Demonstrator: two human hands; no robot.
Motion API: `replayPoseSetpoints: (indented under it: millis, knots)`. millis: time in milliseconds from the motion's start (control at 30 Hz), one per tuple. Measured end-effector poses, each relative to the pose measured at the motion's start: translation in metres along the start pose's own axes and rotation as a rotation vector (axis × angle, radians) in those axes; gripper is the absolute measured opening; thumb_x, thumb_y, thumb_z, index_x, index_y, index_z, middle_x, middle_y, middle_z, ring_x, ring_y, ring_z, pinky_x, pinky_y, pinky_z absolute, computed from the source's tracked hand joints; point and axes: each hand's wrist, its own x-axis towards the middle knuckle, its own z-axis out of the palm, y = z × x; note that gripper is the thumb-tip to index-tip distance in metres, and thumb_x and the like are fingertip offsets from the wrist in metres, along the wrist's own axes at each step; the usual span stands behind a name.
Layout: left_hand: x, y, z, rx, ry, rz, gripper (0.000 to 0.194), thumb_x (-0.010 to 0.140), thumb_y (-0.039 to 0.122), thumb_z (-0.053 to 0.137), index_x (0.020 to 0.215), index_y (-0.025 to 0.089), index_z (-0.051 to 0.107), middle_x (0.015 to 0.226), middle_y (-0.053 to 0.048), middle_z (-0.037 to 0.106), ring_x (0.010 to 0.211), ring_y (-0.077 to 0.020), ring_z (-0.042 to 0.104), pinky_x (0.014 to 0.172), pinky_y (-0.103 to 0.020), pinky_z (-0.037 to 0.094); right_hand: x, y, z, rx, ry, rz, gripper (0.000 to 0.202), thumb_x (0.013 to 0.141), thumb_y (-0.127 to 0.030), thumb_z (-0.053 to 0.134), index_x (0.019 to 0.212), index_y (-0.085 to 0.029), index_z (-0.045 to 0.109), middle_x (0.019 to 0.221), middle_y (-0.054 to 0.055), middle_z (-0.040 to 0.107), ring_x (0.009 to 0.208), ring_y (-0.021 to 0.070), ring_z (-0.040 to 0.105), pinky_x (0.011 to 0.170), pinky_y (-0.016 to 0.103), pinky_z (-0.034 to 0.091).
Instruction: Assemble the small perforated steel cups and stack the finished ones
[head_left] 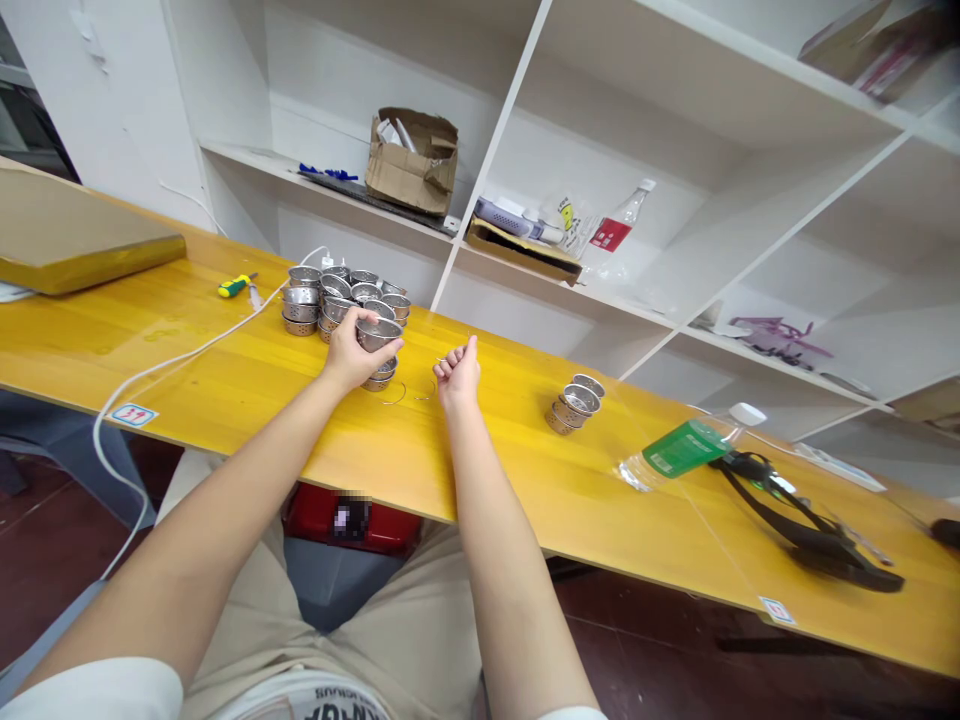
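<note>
My left hand (352,355) is closed round a small perforated metal strainer cup (379,334), thumb on its near side and fingers at its rim. Right below it stands another metal cup (382,372), partly hidden. My right hand (458,375) is held apart, just to the right, with its fingers curled and thumb up. A thin sliver seems to show at its fingertips, too small to name. Between the hands, thin curved wires (397,395) lie on the table. Behind my left hand are several stacks of the same cups (301,297).
A small stack of cups (576,403) stands to the right, then a tilted-looking plastic bottle (686,447) and a black strap (810,530). At left are a screwdriver (236,286), a white cable (161,366) and a flat cardboard box (82,235). White shelves (360,205) rise behind the table.
</note>
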Motion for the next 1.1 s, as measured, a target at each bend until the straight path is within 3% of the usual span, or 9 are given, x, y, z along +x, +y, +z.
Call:
replayPoseSetpoints:
  millis: [167, 433, 833, 1100]
  knots:
    - [0.002, -0.004, -0.002, 0.010, -0.063, -0.077, 0.045, 0.073, 0.048, 0.078, 0.100, 0.022, 0.054, 0.111, -0.005, 0.069, 0.103, -0.0243, 0.066, 0.093, -0.037, 0.052, 0.000, 0.004, -0.001, -0.061, 0.031, 0.004, 0.056, 0.100, -0.068, 0.042, 0.068, -0.025, 0.024, 0.055, -0.011, 0.021, 0.041, 0.0079, 0.017, 0.037, 0.023, 0.022]
    - [0.002, -0.009, -0.006, 0.014, -0.217, 0.034, 0.058, 0.071, 0.042, 0.079, 0.121, 0.020, 0.059, 0.121, -0.008, 0.068, 0.112, -0.0263, 0.066, 0.102, -0.039, 0.051, 0.001, 0.005, 0.000, -0.077, 0.058, 0.015, 0.055, 0.100, -0.065, 0.043, 0.067, -0.025, 0.026, 0.054, -0.011, 0.021, 0.040, 0.0079, 0.018, 0.037, 0.022, 0.022]
    - [0.000, -0.019, -0.001, 0.132, -0.380, 0.153, 0.055, 0.074, 0.043, 0.072, 0.124, 0.020, 0.071, 0.124, -0.010, 0.067, 0.111, -0.0282, 0.067, 0.106, -0.042, 0.052, 0.004, 0.010, -0.001, -0.100, 0.064, 0.025, 0.051, 0.102, -0.058, 0.044, 0.067, -0.025, 0.026, 0.052, -0.012, 0.021, 0.040, 0.0072, 0.017, 0.037, 0.020, 0.021]
    - [0.004, -0.017, 0.000, 0.231, -0.451, 0.205, 0.049, 0.076, 0.040, 0.067, 0.121, 0.023, 0.074, 0.121, -0.010, 0.067, 0.110, -0.0306, 0.066, 0.105, -0.045, 0.052, 0.006, 0.013, -0.002, -0.141, 0.062, 0.008, 0.055, 0.097, -0.068, 0.046, 0.069, -0.026, 0.024, 0.053, -0.012, 0.022, 0.040, 0.0073, 0.018, 0.036, 0.021, 0.022]
